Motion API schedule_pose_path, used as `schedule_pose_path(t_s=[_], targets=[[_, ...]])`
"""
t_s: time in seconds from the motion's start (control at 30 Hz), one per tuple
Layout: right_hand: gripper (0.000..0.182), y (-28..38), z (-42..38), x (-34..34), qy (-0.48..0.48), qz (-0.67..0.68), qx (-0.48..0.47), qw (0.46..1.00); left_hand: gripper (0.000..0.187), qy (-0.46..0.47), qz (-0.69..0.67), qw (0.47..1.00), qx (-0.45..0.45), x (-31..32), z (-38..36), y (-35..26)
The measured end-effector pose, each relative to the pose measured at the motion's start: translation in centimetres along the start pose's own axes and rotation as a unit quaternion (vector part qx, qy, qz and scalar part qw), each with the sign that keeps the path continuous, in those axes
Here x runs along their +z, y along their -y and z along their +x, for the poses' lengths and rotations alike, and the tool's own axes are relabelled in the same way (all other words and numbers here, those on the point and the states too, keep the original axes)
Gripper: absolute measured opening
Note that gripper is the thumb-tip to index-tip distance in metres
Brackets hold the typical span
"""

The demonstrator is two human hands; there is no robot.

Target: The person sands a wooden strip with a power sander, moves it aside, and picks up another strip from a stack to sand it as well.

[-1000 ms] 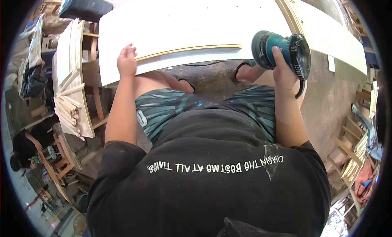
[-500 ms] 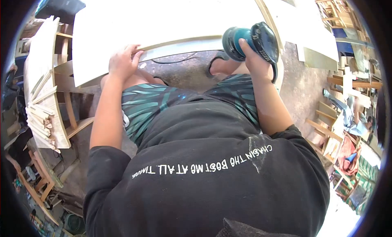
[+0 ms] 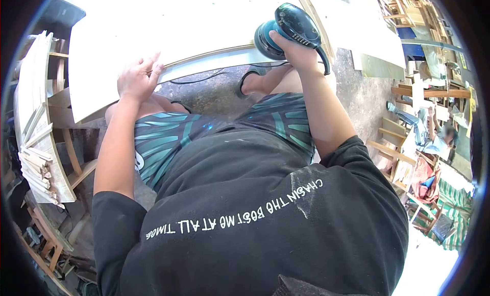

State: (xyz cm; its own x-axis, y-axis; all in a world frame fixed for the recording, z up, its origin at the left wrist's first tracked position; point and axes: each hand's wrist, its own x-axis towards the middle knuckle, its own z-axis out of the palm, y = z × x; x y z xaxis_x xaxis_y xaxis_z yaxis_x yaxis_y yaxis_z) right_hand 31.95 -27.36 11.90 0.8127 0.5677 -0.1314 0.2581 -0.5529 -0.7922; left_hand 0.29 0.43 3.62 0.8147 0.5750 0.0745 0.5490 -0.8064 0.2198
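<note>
My right hand (image 3: 299, 53) is wrapped around a teal and black handheld sander (image 3: 297, 24). The sander is tipped on its side, its round pad facing left, over the right part of a large white panel (image 3: 168, 20). A cord runs down from its rear past my wrist. At the panel's near left edge lies my left hand (image 3: 137, 77), its fingers stretched over the white surface and the thumb apart. Glare washes out much of the panel, so the exact contact of the sander with it cannot be made out.
Thin wooden sticks (image 3: 38, 173) lie on a board at the left, by a wooden frame. A dark bin (image 3: 61, 16) stands at the far left. Pale boards (image 3: 377, 66) and wooden frames are on the right. Another person (image 3: 441, 138) sits farther right. A cable crosses the floor beneath the panel.
The whole view has shifted, so everything sits farther left. My left fingers have straightened out over the panel. The sander stays in my right hand and appears slightly higher.
</note>
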Motion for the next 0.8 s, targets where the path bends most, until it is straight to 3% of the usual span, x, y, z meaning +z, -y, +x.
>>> schedule_pose_path(t_s=[0.23, 0.33, 0.53, 0.57, 0.67, 0.8], targets=[[0.066, -1.4, 1.5, -0.3, 0.035, -0.003, -0.009, 0.999, 0.045, -0.016, 0.011, 1.0, 0.004, 0.9, 0.2, 0.2], [0.065, -2.4, 2.6, -0.7, 0.039, -0.029, -0.012, 0.999, 0.048, 0.08, -0.005, 0.996, -0.042, -0.9, 0.6, -0.8], [0.064, -2.3, 2.8, -1.0, 0.015, -0.071, -0.05, 0.996, 0.048, 0.061, 0.005, 0.998, -0.013, 0.1, 0.5, 0.1], [0.064, -2.2, 3.0, -1.0, 0.029, -0.065, -0.01, 0.997, 0.048, 0.064, 0.003, 0.998, -0.018, 0.4, 0.1, 0.3], [0.064, -2.4, 3.5, -0.6, 0.061, -0.007, -0.011, 0.998, 0.047, 0.084, -0.021, 0.996, -0.037, -0.7, 0.6, -0.6], [0.062, -1.9, 3.4, -0.2, 0.049, -0.047, -0.015, 0.998, 0.045, 0.005, 0.016, 1.0, -0.001, 0.5, 0.5, -0.2]])
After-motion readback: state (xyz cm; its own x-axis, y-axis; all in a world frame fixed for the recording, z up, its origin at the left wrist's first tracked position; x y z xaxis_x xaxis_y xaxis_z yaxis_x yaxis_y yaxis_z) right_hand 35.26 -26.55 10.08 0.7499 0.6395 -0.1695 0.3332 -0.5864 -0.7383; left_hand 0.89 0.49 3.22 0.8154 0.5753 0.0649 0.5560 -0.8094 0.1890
